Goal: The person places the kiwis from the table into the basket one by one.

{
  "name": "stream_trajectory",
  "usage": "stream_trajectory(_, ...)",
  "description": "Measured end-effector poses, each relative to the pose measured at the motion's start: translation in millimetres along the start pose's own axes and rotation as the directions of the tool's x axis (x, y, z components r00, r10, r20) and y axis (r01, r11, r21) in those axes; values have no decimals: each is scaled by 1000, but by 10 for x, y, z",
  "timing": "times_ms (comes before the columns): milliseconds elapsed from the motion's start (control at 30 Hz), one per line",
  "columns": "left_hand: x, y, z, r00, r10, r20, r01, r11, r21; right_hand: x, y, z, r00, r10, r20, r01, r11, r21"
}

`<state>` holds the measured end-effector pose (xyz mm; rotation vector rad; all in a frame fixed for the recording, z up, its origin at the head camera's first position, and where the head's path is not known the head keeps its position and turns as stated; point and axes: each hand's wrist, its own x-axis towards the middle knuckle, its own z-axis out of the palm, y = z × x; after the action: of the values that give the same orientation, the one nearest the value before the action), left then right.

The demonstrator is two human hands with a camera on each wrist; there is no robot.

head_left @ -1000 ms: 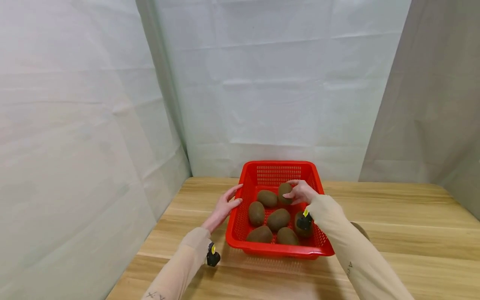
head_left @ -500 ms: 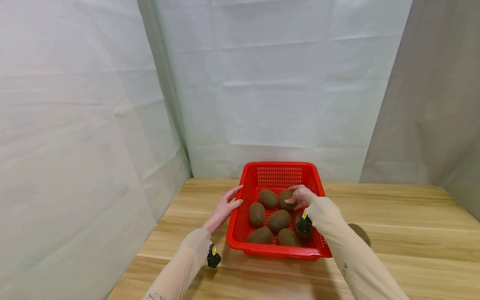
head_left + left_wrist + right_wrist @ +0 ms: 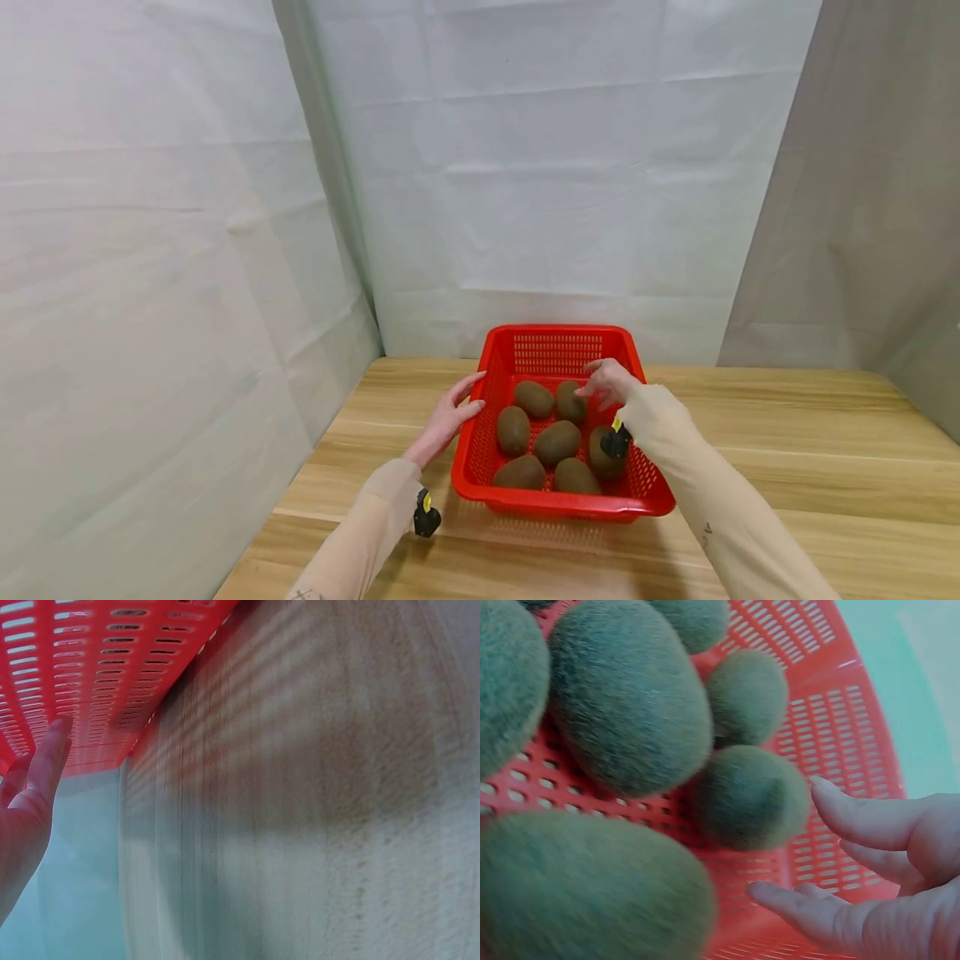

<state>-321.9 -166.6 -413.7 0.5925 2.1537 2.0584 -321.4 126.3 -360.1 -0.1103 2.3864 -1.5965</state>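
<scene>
Basket: a red slotted plastic basket (image 3: 558,348) is sitting on the wooden counter (image 3: 810,467), close to the back curtain and left of the counter's middle.
Kiwis: seven brown fuzzy kiwis are lying in the basket; two are resting at the far end, three across the middle and two at the near edge.
Nearest kiwi: the far right kiwi (image 3: 571,402) is lying on the basket floor just beside the right hand's fingertips; the right wrist view is showing it (image 3: 750,796) free, with a gap between it and the fingers.
Right hand: the right hand (image 3: 609,382) is hovering over the basket's far right corner, its fingers (image 3: 855,817) spread apart and relaxed, gripping nothing.
Left hand: the left hand (image 3: 448,414) is resting flat against the outside of the basket's left wall, fingers straight and apart, pointing away from the person; the left wrist view is showing its fingers (image 3: 46,761) beside the red slotted wall (image 3: 90,682).
Sleeves: both forearms are wearing beige sleeves, each with a small black and yellow device at the wrist.
Backdrop: pale cloth curtains are hanging behind the counter and along its left side.
</scene>
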Motion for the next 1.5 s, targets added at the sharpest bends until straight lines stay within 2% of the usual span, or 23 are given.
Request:
stream_trajectory(67,-19,36,9,1000,-5,9,5,1000,5,83,-31,-60,1000,-11,5,11,1000,-23)
stream_trajectory(200,-29,50,11,1000,-4,4,4,1000,7,375,-106,-180,1000,-23,21,22,999,48)
stream_trajectory(267,-24,47,11,1000,-3,2,3,1000,1,409,-143,-245,999,-41,34,39,997,71)
stream_trajectory(433,-18,40,1,1000,8,-10,-8,1000,6,352,-206,-390,989,-124,76,115,987,109)
stream_trajectory(700,-50,34,-40,1000,10,4,-10,1000,2,204,-247,-610,952,-238,195,230,971,62)
stream_trajectory(867,-63,42,-56,1000,29,-11,-29,1000,7,128,-227,-787,928,-275,250,289,957,-18)
stream_trajectory(1133,-39,39,-36,1000,14,-13,-14,1000,-1,-47,-64,-1134,869,-306,390,381,916,-129)
stream_trajectory(1267,-39,48,-22,1000,13,-11,-13,1000,16,-153,83,-1310,833,-324,448,434,885,-168)
stream_trajectory(1300,-39,51,-20,1000,12,-11,-12,1000,19,-172,123,-1348,821,-332,464,451,876,-172)
stream_trajectory(1433,-19,29,-37,1000,12,-12,-12,1000,18,-209,282,-1459,748,-373,549,527,837,-149)
stream_trajectory(1500,0,7,-49,1000,12,-17,-12,1000,10,-216,349,-1496,720,-351,598,526,839,-140)
